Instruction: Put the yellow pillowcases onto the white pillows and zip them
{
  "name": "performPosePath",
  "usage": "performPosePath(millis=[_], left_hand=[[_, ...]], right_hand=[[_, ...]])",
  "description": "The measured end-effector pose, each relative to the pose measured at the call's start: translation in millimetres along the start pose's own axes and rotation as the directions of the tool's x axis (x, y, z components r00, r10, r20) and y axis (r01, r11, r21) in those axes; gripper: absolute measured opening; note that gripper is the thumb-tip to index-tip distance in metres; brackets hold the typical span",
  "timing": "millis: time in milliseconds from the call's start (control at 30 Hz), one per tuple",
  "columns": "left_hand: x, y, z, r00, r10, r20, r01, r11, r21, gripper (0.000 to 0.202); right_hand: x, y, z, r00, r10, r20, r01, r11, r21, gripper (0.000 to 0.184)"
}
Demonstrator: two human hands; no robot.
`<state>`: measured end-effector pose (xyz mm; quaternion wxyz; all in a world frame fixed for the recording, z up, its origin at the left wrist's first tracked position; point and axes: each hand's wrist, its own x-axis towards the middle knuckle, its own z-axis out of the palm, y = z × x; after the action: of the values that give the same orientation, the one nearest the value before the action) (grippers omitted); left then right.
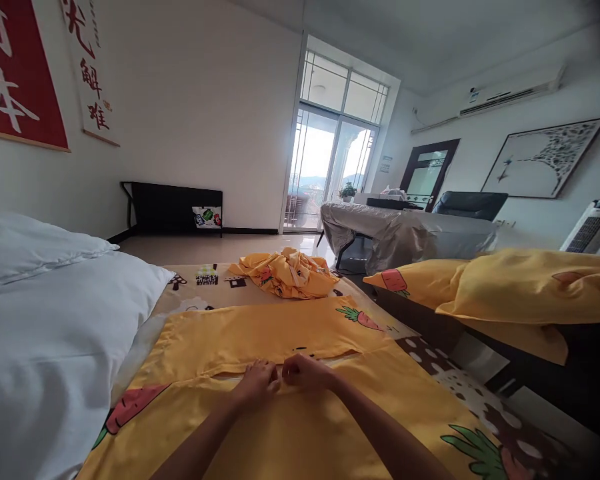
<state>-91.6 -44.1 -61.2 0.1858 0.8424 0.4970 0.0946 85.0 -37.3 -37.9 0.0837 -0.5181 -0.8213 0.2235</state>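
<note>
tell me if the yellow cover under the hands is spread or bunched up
Spread: the yellow cover lies broadly flat, its carrot prints open to view; the yellow cloth beyond it is crumpled.

The left arm [205, 432] and the right arm [377, 423] are pointing forward and leaning in, while the left hand [259, 380] and the right hand [306, 372] are curling close beside each other, with their backs facing up
</note>
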Motion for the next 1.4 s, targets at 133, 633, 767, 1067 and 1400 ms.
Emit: performPosePath(millis=[133, 633, 767, 1067, 1400], left_hand=[[-7, 2, 0.5, 1.000, 0.013, -0.023, -0.012, 0.998, 0.054, 0.022], [10, 17, 7.2, 0.996, 0.052, -0.079, -0.048, 0.997, 0.055, 0.020], [9, 16, 7.9, 0.993, 0.070, -0.100, -0.063, 0.995, 0.075, 0.021], [-7, 30, 9.5, 0.977, 0.128, -0.170, -0.100, 0.982, 0.160, 0.036], [-72, 66, 32.7, 0.912, 0.409, 0.016, -0.408, 0.911, -0.058, 0.057]], right_hand=[[-20, -9, 8, 0.973, -0.017, -0.229, -0.010, 0.993, -0.119, 0.023], [-133, 11, 113, 0.793, -0.427, -0.435, 0.096, 0.792, -0.603, 0.023], [-131, 8, 102, 0.773, -0.512, -0.373, 0.175, 0.739, -0.651, 0.023], [-143, 2, 82, 0.867, -0.494, -0.061, 0.371, 0.722, -0.584, 0.018], [-99, -11, 9, 0.986, -0.041, -0.159, 0.038, 0.999, -0.023, 0.050]])
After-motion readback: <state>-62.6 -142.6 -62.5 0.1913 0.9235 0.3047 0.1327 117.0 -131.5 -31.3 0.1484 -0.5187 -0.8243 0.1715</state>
